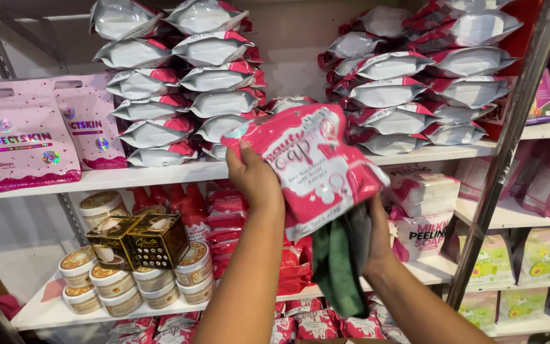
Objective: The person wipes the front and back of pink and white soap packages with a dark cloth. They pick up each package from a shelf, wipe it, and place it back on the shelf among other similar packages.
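Pink and white plastic soap pouch (310, 169) is held up before the white shelf (160, 173). Left hand (254, 177) fingers wrap its edge. Right hand (377, 232) grips it underneath, pinching a dark green cloth (342, 261).

Pouch (310, 167) before shelf (160, 175); stacked packets (179, 83) behind, jars (116, 280) lower left
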